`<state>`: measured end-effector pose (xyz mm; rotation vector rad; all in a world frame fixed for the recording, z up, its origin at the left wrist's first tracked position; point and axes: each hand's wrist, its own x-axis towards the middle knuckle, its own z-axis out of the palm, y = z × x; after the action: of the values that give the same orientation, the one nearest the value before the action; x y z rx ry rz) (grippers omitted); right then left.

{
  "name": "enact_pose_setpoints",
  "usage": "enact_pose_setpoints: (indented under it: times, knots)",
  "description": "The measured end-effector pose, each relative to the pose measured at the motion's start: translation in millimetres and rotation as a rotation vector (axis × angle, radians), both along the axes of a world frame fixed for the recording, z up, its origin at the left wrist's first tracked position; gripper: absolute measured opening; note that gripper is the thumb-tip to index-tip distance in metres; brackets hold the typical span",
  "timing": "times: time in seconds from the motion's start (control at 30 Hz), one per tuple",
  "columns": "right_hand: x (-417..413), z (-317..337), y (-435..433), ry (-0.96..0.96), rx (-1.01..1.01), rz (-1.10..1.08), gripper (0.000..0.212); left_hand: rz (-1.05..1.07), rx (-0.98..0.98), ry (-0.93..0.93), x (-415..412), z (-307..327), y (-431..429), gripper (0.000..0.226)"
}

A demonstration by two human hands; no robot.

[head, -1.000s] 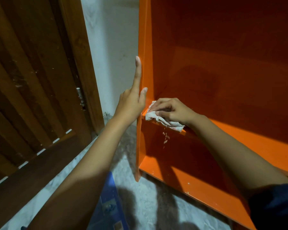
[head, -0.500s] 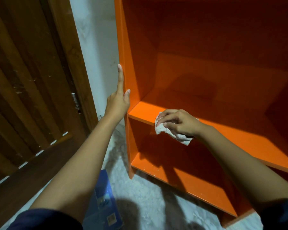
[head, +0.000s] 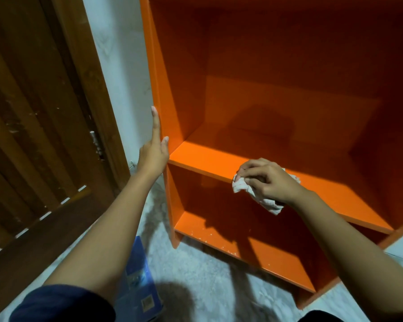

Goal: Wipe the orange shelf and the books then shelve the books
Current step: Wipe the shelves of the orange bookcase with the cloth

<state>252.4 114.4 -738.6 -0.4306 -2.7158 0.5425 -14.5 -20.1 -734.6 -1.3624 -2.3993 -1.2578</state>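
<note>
Head view: the orange shelf (head: 219, 159) stands on a pale floor (head: 196, 275) beside a white wall (head: 123, 77) and a brown wooden door (head: 33, 112). The left hand (head: 153, 154) is flat and unclenched, its fingers extended, braced against the front edge of the unit's left side panel. The right hand (head: 269, 181) grips a crumpled white cloth (head: 242, 185), pressing it on the front edge of the middle board. A blue book (head: 139, 282) lies on the floor under the left forearm.
</note>
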Motion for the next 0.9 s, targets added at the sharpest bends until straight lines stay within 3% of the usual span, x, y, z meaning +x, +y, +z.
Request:
enact_pose_setpoints:
  times: [0.5,0.9]
  knots:
    - [1,-3,-4,0.084,-0.052,-0.196,0.022,-0.085,0.066,0.037,-12,-21,-5,0.069]
    - [0,0,-9,0.076,-0.038,-0.210,0.019,0.040,0.113,0.053,-1,-24,-4,0.066]
